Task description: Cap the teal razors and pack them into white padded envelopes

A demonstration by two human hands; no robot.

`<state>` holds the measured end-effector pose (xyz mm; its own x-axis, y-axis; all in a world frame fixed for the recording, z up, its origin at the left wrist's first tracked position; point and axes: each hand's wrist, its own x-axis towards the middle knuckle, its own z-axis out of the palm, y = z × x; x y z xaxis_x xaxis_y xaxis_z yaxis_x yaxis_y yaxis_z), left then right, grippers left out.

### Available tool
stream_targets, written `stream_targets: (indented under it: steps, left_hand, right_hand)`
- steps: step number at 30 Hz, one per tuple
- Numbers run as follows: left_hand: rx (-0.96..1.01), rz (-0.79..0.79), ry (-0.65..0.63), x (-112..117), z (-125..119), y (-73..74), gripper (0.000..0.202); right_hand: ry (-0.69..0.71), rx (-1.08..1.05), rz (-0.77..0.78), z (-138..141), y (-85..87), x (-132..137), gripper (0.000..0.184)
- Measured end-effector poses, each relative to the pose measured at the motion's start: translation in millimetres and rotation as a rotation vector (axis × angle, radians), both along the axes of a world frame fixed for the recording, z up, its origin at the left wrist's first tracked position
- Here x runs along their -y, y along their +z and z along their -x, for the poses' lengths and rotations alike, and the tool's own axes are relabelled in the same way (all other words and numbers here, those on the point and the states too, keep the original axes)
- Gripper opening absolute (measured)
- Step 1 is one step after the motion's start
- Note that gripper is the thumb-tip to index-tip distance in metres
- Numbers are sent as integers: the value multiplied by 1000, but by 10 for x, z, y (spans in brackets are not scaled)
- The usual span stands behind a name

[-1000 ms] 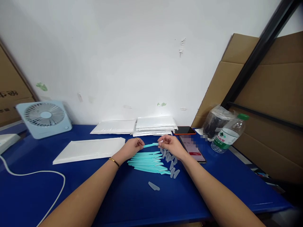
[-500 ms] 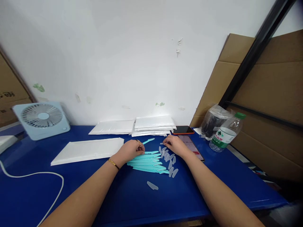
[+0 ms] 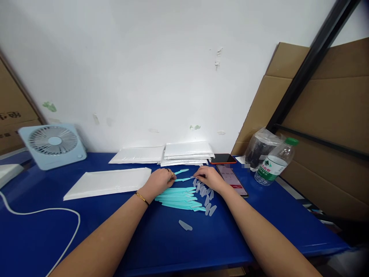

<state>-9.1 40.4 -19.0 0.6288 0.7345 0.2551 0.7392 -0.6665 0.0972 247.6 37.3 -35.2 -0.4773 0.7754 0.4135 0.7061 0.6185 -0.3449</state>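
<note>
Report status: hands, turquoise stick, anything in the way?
Left hand pinching turquoise stick. Right hand at its tip, pinching translucent piece. Loose translucent pieces close by right hand; nothing visibly blocking the stick.

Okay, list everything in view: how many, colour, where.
sticks: several, turquoise, table centre
caps: several, translucent, mostly right of the sticks
packets: several, white, back and left
phones: two, one dark, one lit, right
bottle: one, clear, green top, right
bagged item: one, dark, beside bottle
fan: one, pale blue, left
cable: one, white, left
object: one, white, left edge
cardboard: several pieces, brown, both sides
bar: one, black, right
wall: one, white, behind
table: one, blue, underneath
left hand: one, bare, holding a stick
right hand: one, bare, at its tip
</note>
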Motion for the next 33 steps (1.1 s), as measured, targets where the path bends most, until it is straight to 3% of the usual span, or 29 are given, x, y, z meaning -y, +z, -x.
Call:
stream_targets:
  steps: [23,33]
  left_hand:
    - [47,53,-37,-32,24,0,22]
    - [128,80,-39,-48,-57,-88,20]
  right_hand:
    - [-25,226,-47,98,106,73,17]
    - [-26,209,-57,238,74,77,18]
